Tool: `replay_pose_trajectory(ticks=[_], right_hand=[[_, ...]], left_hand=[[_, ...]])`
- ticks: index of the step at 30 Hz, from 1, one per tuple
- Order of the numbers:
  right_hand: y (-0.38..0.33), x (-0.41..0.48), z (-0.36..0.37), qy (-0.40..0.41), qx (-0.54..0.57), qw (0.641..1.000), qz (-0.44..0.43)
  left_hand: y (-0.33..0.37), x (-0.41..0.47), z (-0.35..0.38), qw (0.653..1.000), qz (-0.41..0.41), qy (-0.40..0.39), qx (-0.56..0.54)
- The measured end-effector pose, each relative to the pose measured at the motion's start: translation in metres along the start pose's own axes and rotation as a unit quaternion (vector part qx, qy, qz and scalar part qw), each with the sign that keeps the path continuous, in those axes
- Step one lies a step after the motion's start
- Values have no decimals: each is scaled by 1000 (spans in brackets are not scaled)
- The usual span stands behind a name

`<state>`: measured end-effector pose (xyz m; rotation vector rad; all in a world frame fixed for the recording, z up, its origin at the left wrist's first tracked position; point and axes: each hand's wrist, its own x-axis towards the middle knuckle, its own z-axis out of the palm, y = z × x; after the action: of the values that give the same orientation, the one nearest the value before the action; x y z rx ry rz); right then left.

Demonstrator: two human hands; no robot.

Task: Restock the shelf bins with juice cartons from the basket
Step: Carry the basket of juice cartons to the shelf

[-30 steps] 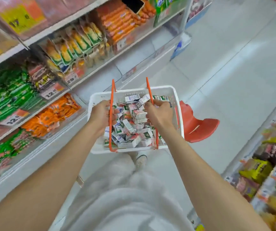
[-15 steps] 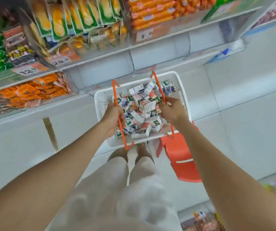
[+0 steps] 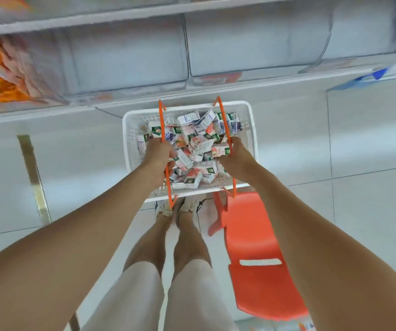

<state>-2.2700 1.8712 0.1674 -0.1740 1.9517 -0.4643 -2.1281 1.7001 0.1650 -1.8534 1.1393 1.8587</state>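
Two hands, left hand and right hand, fingers curled round orange handles, basket of juice cartons

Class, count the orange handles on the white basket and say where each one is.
2. The left handle runs over the basket's left side, held by the left hand; the right handle runs over its right side, held by the right hand. None seems hidden.

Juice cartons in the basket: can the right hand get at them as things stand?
Probably not yet: the right hand grips an orange handle of the basket; the juice cartons themselves lie uncovered.
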Motion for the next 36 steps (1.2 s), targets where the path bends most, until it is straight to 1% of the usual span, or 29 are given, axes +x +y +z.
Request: replay_pose_trajectory(ticks=[4, 6, 9, 10, 12, 14, 16, 17, 18, 19, 20, 21, 23, 25, 27, 30, 34, 36], right_hand=[[21, 49, 10, 4, 28, 999, 22], [35, 69, 14, 12, 36, 999, 28], [55, 83, 12, 55, 22, 997, 48], [59, 84, 10, 68, 18, 996, 59], [63, 82, 8, 73, -7, 995, 74], [58, 74, 12, 69, -61, 992, 84], [48, 59, 18, 83, -149, 980, 100], [42, 51, 21, 95, -194, 971, 102], [35, 42, 25, 102, -230, 962, 101], [27, 33, 27, 101, -257, 956, 96], [17, 24, 29, 89, -279, 952, 88], [8, 15, 32, 73, -294, 950, 74], [-18, -8, 36, 49, -299, 952, 36], [-52, -37, 34, 47, -284, 958, -9], [-90, -73, 25, 55, -261, 963, -43], [-148, -128, 10, 59, -258, 958, -111], [-209, -190, -11, 108, -279, 936, -183], [-230, -213, -22, 124, -287, 927, -208]], left_hand=[[-16, 50, 13, 1000, 0, 6, 11], [-30, 76, 16, 999, 2, 29, 15], [-49, 99, 19, 998, 15, 63, 19], [-52, 102, 19, 996, 27, 74, 33], [-56, 100, 16, 987, 54, 115, 96], [-56, 91, 9, 967, 64, 168, 180], [-54, 83, -3, 936, 42, 210, 279], [-50, 78, -10, 911, 23, 221, 347], [-48, 73, -19, 879, 9, 222, 422], [-43, 66, -27, 851, 9, 210, 482], [-38, 59, -35, 832, 23, 186, 521], [-31, 52, -42, 825, 47, 157, 541], [-15, 31, -52, 840, 109, 82, 525], [9, -2, -60, 857, 169, 2, 487], [35, -44, -70, 856, 214, -40, 469], [73, -108, -90, 850, 273, -45, 449], [112, -176, -113, 855, 333, -29, 396], [126, -202, -123, 850, 356, -29, 387]])
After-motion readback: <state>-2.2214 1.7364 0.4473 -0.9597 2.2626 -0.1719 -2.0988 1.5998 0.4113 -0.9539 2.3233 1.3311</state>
